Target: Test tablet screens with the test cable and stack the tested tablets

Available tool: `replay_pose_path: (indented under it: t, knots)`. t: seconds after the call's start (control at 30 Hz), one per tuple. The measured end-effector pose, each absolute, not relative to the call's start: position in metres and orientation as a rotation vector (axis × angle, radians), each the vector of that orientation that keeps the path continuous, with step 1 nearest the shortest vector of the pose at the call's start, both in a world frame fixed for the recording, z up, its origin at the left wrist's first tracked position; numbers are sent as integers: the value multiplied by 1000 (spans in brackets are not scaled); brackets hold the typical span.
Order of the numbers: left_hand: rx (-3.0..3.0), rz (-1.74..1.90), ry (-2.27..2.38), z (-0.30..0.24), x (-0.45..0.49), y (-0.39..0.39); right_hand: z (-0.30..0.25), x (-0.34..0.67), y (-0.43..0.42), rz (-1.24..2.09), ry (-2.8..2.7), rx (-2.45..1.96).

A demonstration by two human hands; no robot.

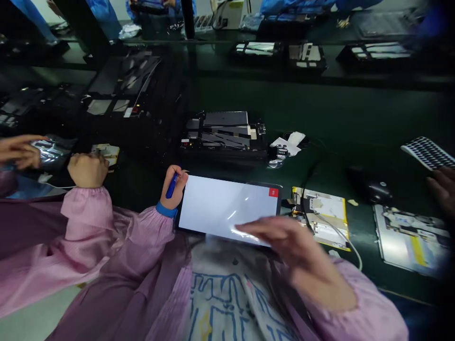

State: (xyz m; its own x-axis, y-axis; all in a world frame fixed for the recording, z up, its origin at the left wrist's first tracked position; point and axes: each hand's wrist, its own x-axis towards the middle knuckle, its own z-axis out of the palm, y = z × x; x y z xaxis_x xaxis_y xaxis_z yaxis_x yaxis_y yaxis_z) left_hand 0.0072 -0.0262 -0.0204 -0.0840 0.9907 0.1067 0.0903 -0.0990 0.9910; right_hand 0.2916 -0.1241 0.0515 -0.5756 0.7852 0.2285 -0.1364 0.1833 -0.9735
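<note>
Left grip [179, 185] on tablet [220, 203], label [273, 192] illegible

White tablet screen [216, 201] with red corner block [273, 192], blue tool [171, 186], blue wristband [166, 210], pink sleeves [151, 234], dark green bench [320, 113]

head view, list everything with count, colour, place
Flat white-screened tablet: 1, white, front centre
Slim tool: 1, blue, left of tablet
Rectangular open device: 1, black, behind tablet
Large device pile: 1, dark, left
Yellow-edged pieces: 2, white, either side of tablet
Metallic panel: 1, silver, far right
Checked sheet: 1, black-white, far right
Rounded object: 1, black, right
Worktop: 1, green, throughout
Blue-clothed people: several, back
Co-workers' bare hands: 3, two left, one right
Other clutter: uncounted, mixed, back
Own left hand: 1, blue wristband, at tablet's edge
Own right hand: 1, pink sleeve, over tablet
</note>
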Motion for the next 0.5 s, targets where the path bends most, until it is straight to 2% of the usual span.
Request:
replay_pose_path:
  t: [0.17,0.3,0.5]
  knots:
    - [1311,1329,1301,-22,7,-27,42,328,-76,1328,-1074,-870]
    - [1282,1323,1273,-25,7,-27,43,348,-38,1246,-976,-1025]
    - [1298,1330,1256,-25,8,-29,54,351,-6,1320,-821,-897]
